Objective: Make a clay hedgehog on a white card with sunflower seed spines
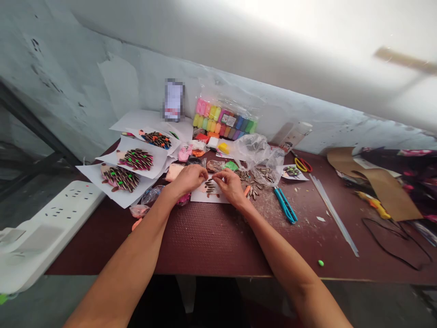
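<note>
On the dark red table, my left hand [191, 177] and my right hand [231, 183] meet over a small white paper [201, 197]. Several striped sunflower seeds [209, 186] stand in a clay hedgehog shape on it, partly covered by my fingers. Both hands have thumb and fingers pinched together just above the seeds. Whatever is between the fingertips is too small to make out. Beside my right hand lies a pile of loose sunflower seeds [256, 187]. A lump of pale clay [175, 171] sits behind my left wrist.
At the left are finished seed hedgehogs [123, 179] on paper sheets and a white power strip [68, 218]. Behind stand a phone [174, 101] and packs of coloured clay [225, 119]. Rightward lie a blue box cutter [286, 206], scissors [302, 165], glue sticks [336, 216] and a yellow glue gun [373, 204].
</note>
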Tool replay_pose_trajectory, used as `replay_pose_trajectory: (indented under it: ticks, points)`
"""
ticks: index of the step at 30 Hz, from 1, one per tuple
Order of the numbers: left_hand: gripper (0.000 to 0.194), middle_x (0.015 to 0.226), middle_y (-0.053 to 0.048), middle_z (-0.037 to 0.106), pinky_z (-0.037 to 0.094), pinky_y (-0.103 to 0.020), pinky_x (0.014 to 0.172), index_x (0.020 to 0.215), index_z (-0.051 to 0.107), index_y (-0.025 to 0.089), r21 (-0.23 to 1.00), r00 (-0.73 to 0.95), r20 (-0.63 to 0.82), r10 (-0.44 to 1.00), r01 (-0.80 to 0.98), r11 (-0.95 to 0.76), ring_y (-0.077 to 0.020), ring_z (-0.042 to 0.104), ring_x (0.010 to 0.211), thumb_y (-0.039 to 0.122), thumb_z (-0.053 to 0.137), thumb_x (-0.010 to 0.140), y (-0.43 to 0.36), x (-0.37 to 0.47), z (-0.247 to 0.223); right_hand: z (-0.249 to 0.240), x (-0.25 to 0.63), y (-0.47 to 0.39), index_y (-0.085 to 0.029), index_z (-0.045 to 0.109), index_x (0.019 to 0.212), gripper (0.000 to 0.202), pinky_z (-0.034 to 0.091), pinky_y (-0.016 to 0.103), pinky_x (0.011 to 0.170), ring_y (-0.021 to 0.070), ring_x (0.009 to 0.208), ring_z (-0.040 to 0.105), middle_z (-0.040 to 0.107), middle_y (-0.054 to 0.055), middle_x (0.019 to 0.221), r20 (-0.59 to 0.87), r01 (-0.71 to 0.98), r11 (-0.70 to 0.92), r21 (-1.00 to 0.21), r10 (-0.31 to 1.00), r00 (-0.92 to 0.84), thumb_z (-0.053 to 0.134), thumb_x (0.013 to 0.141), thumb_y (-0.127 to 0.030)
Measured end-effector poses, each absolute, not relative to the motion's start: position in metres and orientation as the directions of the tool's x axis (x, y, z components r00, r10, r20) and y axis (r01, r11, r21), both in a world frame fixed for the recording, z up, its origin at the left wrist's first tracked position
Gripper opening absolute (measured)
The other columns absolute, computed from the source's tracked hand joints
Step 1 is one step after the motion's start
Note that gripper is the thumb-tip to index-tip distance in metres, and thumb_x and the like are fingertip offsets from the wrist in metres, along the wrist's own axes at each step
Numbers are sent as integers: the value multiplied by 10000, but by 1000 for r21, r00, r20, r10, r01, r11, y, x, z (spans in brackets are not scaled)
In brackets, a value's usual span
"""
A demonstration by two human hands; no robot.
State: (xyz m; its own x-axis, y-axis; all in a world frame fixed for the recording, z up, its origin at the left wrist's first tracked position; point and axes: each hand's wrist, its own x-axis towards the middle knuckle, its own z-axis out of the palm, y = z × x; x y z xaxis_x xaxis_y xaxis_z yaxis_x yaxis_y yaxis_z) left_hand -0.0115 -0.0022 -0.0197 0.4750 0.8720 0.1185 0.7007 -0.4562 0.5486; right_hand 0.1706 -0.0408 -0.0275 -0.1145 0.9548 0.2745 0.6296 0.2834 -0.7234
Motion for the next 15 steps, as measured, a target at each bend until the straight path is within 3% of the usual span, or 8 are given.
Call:
replay_pose_trajectory:
  ticks: [15]
  points:
    - [255, 906, -69, 765, 503, -261, 821, 902, 784, 179, 535, 472, 90, 877, 719, -442, -192, 687, 840, 127, 558, 798, -4, -11, -15, -30, 167, -43, -197, 759, 830, 135, 425, 271, 752, 149, 771, 587, 639, 22, 836, 284, 644, 296, -706, 951, -126, 629, 846, -163]
